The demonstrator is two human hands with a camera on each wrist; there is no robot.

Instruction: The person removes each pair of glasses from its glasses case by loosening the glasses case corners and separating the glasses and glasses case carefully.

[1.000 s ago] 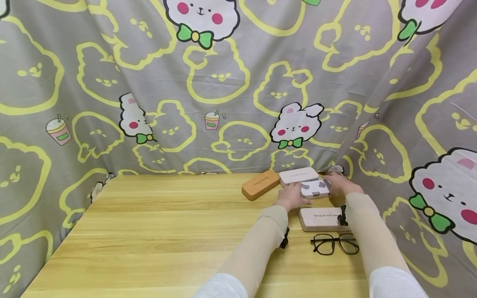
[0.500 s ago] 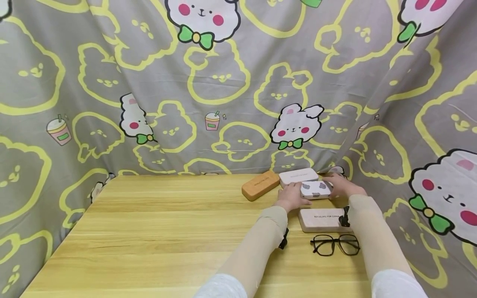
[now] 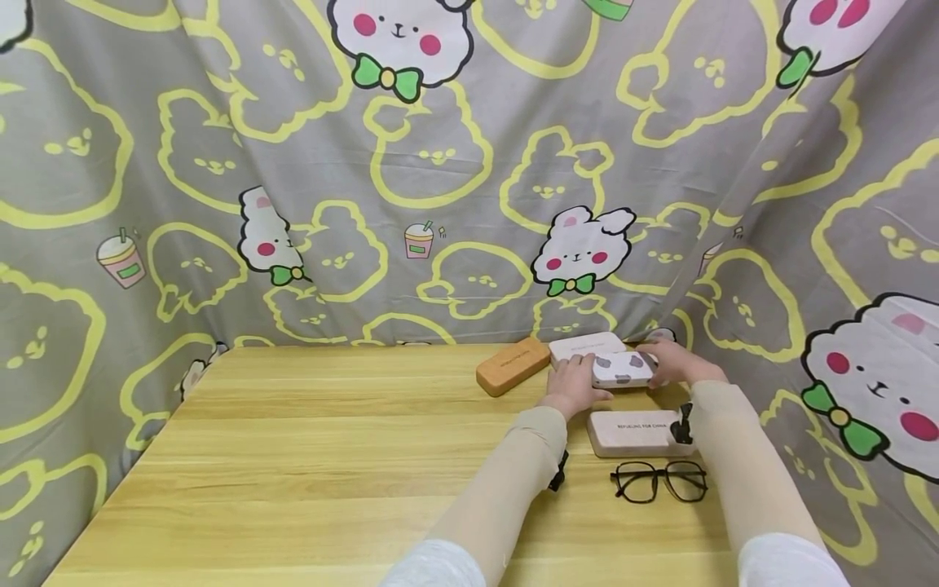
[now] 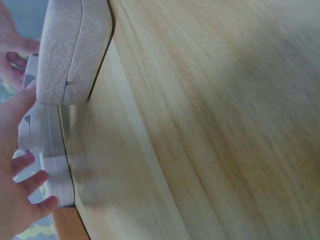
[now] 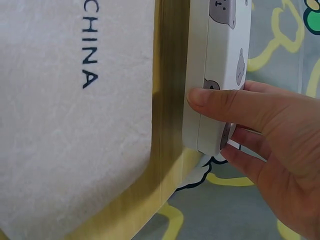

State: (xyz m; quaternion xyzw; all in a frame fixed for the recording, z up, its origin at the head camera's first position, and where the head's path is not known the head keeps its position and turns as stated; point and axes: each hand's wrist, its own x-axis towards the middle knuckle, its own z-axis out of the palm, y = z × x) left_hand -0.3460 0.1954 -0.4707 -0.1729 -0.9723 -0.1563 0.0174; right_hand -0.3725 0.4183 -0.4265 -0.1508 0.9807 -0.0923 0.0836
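Observation:
A white glasses case with grey bear prints lies between my two hands at the back right of the table. My right hand pinches its right end, thumb on the near side and fingers behind. At the opposite end, my left hand holds the case between thumb and fingers, its other fingers spread in the left wrist view. Just behind is a plain white case, partly covered. Closer to me rests a pale pink case with printed lettering, under the right wrist.
An orange case lies slantwise left of the white one. Black-framed glasses are on the wooden table, in front of the pink case. A patterned curtain encloses the back and sides.
The bear-print case has shifted slightly right, then up a little in the head view, with the right hand moving along. The left hand has barely moved. Other cases and the glasses stay put.

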